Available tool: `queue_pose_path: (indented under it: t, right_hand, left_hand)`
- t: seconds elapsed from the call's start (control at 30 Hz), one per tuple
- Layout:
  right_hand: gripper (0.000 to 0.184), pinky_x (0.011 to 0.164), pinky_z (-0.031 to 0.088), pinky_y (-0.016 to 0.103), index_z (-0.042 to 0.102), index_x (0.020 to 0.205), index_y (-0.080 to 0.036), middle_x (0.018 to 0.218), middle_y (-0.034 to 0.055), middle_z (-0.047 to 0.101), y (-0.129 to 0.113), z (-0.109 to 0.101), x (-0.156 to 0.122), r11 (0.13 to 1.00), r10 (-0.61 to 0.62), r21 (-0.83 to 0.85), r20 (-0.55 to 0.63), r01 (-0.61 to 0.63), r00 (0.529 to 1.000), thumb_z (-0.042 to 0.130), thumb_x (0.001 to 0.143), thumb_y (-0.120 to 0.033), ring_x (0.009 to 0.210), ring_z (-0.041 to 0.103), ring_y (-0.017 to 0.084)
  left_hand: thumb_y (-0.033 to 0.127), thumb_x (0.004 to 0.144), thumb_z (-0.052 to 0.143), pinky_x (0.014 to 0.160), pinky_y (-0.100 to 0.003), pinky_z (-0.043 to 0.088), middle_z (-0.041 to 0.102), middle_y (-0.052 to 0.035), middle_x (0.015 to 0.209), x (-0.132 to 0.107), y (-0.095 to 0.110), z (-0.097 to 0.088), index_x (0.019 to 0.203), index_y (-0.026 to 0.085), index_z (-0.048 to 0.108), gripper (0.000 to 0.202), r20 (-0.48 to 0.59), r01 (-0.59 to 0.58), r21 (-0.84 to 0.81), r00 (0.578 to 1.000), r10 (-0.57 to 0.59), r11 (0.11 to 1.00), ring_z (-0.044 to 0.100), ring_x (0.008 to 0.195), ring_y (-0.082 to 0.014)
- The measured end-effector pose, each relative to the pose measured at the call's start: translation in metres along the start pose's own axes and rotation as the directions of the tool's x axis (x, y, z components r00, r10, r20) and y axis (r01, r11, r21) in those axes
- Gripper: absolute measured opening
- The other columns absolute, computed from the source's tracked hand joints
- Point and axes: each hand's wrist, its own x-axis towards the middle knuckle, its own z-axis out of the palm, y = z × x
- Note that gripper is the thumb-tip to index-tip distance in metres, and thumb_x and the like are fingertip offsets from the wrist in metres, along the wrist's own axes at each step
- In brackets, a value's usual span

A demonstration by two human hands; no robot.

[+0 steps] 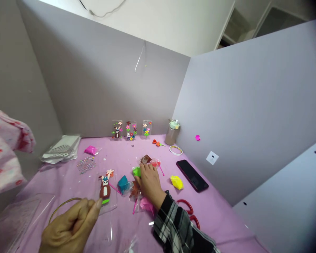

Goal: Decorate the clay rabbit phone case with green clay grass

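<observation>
Before you, grey partitions (100,77) border the bench (216,218), spread with lilac cloth (60,179); a white plate (212,158) marks your right-hand panel (252,105). Above, a pale wall (168,21); upper right, possibly a shelved recess (237,26).

Taking the tablecloth (221,221) as a clock face, it is matt, softly creased cloth. At one o'clock the bottle (171,136) looks like translucent plastic; at three the phone (192,175) has a smooth, glossy black screen; at four the scissors (191,208) show shiny red plastic handles. At nine, the rabbit (105,190) looks smooth and clay-like on a clear, glossy plastic case (113,203). Toward eleven, the packet (91,150) has shiny film.
</observation>
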Motion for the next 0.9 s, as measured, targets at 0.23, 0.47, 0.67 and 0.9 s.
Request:
queue_pose_path:
  t: [0.23, 0.47, 0.67, 0.9]
  right_hand:
    - [0.03, 0.089, 0.048, 0.044, 0.064, 0.109, -0.013, 0.102, 0.0144, 0.067, 0.0, 0.003, 0.011, 0.982, -0.054, 0.181, -0.018, 0.056, 0.998, 0.063, 0.082, -0.001, 0.099, 0.06, 0.029]
    - [0.015, 0.08, 0.052, 0.028, 0.066, 0.107, -0.02, 0.096, 0.004, 0.064, -0.026, -0.031, -0.011, 0.846, -0.141, 0.502, -0.11, 0.177, 0.984, 0.06, 0.096, -0.011, 0.088, 0.063, 0.017]
    - [0.013, 0.073, 0.051, 0.029, 0.071, 0.101, -0.022, 0.092, 0.0048, 0.064, -0.051, -0.04, -0.032, 0.61, -0.162, 0.76, -0.157, 0.224, 0.974, 0.059, 0.098, -0.017, 0.085, 0.063, 0.018]
    - [0.014, 0.074, 0.048, 0.029, 0.072, 0.098, -0.022, 0.091, 0.005, 0.063, -0.056, -0.037, -0.037, 0.57, -0.146, 0.802, -0.115, 0.179, 0.983, 0.058, 0.098, -0.017, 0.085, 0.061, 0.018]
  left_hand:
    - [0.041, 0.089, 0.064, 0.063, -0.019, 0.049, 0.049, 0.0064, 0.064, 0.008, -0.003, 0.022, 0.067, 0.025, 0.043, 0.034, 0.066, 0.048, -0.104, 0.997, -0.042, 0.993, 0.055, 0.059, -0.0117]
    - [0.042, 0.091, 0.065, 0.083, -0.025, 0.055, 0.072, 0.0003, 0.091, 0.007, -0.014, 0.022, 0.093, 0.026, 0.072, 0.017, 0.061, -0.023, -0.094, 0.998, 0.029, 0.995, 0.071, 0.087, -0.0181]
    - [0.033, 0.094, 0.066, 0.084, -0.027, 0.055, 0.073, -0.0007, 0.093, 0.007, -0.019, 0.02, 0.094, 0.028, 0.075, 0.01, 0.064, -0.13, -0.116, 0.988, 0.138, 0.985, 0.069, 0.091, -0.0192]
    - [0.022, 0.093, 0.065, 0.086, -0.03, 0.049, 0.07, -0.0004, 0.088, 0.007, -0.029, 0.019, 0.087, 0.027, 0.07, 0.009, 0.074, -0.211, -0.035, 0.974, 0.213, 0.977, 0.063, 0.092, -0.0207]
